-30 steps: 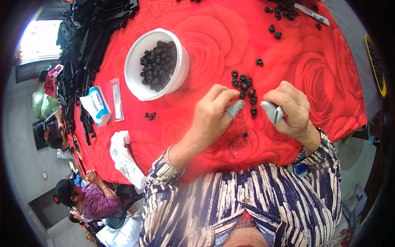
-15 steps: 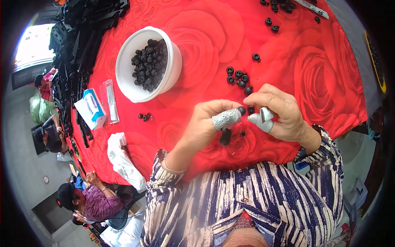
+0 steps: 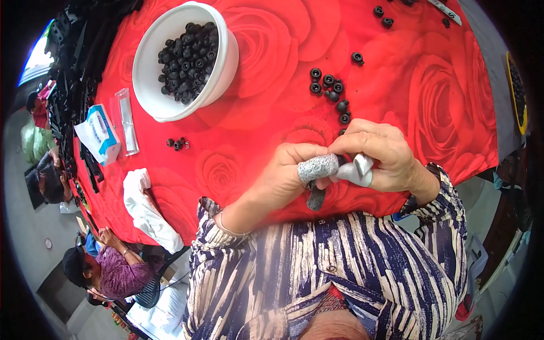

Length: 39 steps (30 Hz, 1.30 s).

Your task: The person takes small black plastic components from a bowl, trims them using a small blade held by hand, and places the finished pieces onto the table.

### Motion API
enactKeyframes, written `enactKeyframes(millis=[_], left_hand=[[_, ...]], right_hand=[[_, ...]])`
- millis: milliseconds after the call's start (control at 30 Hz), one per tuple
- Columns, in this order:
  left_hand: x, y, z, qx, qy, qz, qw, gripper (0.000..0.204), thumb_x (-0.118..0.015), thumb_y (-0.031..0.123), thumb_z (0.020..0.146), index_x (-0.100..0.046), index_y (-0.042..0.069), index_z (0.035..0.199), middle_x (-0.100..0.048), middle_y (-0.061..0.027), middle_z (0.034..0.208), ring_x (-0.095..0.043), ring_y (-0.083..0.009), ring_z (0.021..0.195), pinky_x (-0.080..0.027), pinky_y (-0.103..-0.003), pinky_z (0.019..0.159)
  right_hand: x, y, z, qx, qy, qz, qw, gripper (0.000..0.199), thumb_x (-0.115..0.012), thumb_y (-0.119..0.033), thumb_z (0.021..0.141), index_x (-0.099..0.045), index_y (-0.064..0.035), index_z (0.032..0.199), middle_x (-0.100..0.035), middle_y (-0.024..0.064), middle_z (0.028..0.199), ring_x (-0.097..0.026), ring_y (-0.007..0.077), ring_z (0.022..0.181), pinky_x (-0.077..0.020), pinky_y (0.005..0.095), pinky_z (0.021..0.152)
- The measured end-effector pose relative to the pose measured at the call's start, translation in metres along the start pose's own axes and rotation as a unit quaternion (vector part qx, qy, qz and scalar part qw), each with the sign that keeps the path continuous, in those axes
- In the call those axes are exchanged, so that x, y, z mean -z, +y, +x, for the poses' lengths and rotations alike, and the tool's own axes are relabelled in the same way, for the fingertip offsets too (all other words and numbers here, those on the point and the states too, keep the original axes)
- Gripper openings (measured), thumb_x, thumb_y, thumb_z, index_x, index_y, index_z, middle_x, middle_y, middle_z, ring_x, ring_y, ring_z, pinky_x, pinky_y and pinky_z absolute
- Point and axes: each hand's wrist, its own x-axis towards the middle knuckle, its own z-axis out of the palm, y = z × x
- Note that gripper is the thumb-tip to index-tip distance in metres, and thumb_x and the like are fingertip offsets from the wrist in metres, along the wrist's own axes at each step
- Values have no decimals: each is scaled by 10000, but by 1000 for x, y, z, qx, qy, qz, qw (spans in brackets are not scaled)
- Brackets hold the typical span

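I log right hand (image 3: 381,156) brought against left hand (image 3: 286,171), black part (image 3: 341,160) now mostly hidden, apparently between them

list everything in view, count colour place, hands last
Bowl: one, white, upper left
Bowl's parts: many, black, inside
Loose parts: over a dozen, black, on tablecloth
Tablecloth: one, red, across table
Packet: one, blue-white, lower left of bowl
Case: one, clear, beside packet
Cloth: one, white, below packet
Long parts: many, black, far left
Tray: one, yellow, right edge
Co-workers: at least three, purple, dark, pink, left
Shirt: one, navy-cream stripes, bottom
Piece: one, dark, between hands
Left hand, right hand: two, grey finger covers, centre
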Motion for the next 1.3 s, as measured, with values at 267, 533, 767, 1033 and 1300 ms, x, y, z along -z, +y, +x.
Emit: enactKeyframes(millis=[267,533,767,1033,1300], left_hand=[[0,-4,-1,21,42,-7,999,255,-666,154,863,-657,-9,1059,-652,-70,871,-548,-96,689,-440,-239,614],[0,-5,-3,5,-7,-52,999,232,-641,102,890,-647,-23,1085,-663,-47,852,-601,-78,692,-496,-212,608],[-6,1,-9,12,38,33,999,227,-634,62,871,-644,-28,1079,-648,-79,854,-587,-113,689,-481,-237,610],[-13,4,-8,-49,44,97,993,214,-622,65,896,-639,-18,1093,-614,-20,921,-581,-69,756,-471,-204,670],[-10,4,-7,-132,44,181,974,217,-611,58,901,-628,-30,1099,-587,-32,928,-573,-74,776,-460,-208,682]], right_hand=[[-4,4,-3,-5,7,-12,1000,297,-792,-101,703,-657,17,940,-613,92,722,-593,191,609,-449,291,515],[-5,1,-4,81,32,-64,994,327,-807,-98,668,-658,37,925,-597,87,699,-577,189,545,-426,308,463],[-5,-2,-4,146,56,-132,979,404,-750,-69,542,-656,36,921,-529,54,665,-515,167,510,-378,288,435],[1,-4,-3,96,21,-117,988,331,-770,-63,650,-606,22,925,-534,55,697,-535,173,552,-405,289,475],[10,-8,-2,-137,-25,56,989,230,-613,-50,841,-561,9,1058,-543,94,837,-558,196,713,-430,285,624]])
